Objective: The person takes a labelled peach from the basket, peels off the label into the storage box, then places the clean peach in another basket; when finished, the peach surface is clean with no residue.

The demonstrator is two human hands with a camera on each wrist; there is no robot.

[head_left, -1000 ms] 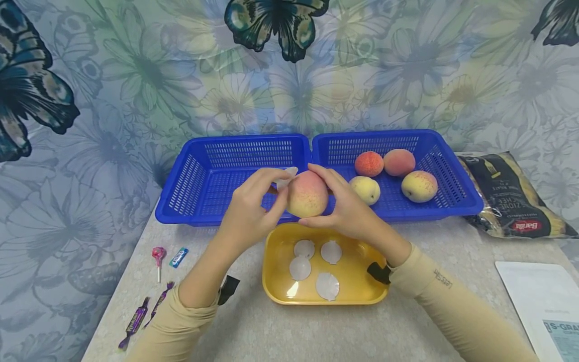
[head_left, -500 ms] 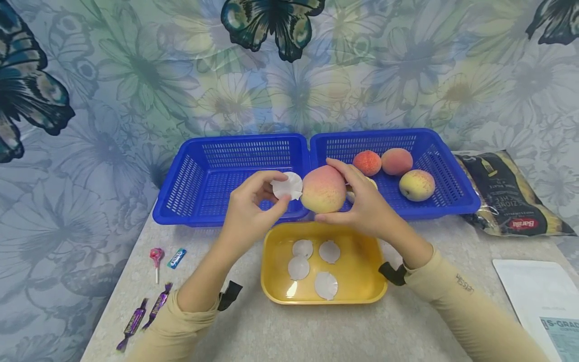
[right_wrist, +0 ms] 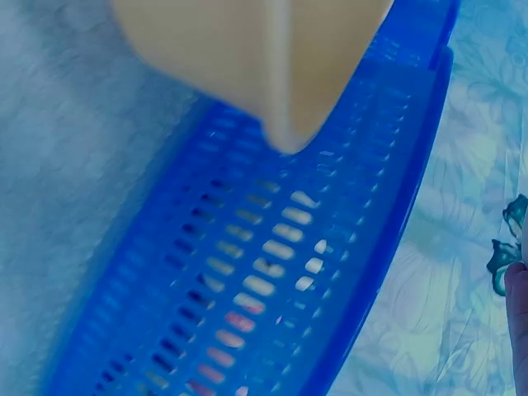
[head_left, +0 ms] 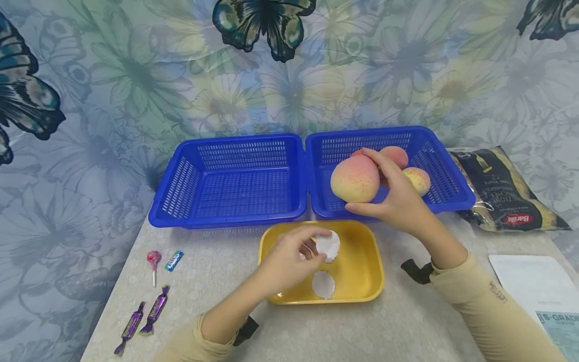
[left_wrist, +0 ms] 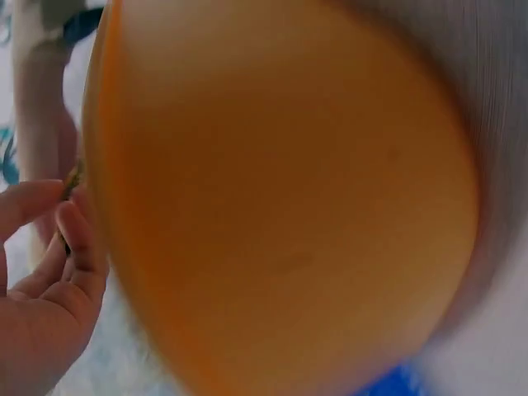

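Observation:
In the head view my left hand (head_left: 291, 259) is over the yellow tray (head_left: 377, 266), thumb and forefinger pinching a thin white disc (head_left: 329, 245). Another white disc (head_left: 323, 285) lies flat on the tray bottom; more white shows behind my fingers. My right hand (head_left: 402, 201) grips a large pink-and-yellow peach (head_left: 355, 178) above the right blue basket (head_left: 325, 146). Behind it in that basket are a pink peach (head_left: 395, 156) and a yellow speckled one (head_left: 418, 181); a red one is mostly hidden. The left wrist view shows the left fingers (left_wrist: 74, 231) beside the blurred tray.
The left blue basket (head_left: 244, 191) adjoins the right one. A black pasta bag (head_left: 502, 188) lies at the right, a white packet (head_left: 534, 281) in front of it. Left on the table are a lollipop (head_left: 154, 257), a small blue-wrapped sweet (head_left: 174, 261) and purple-wrapped candies (head_left: 156, 309).
My left hand has carried the white disc away from the peach, down to the yellow tray. My right hand has moved right with the peach, over the right basket.

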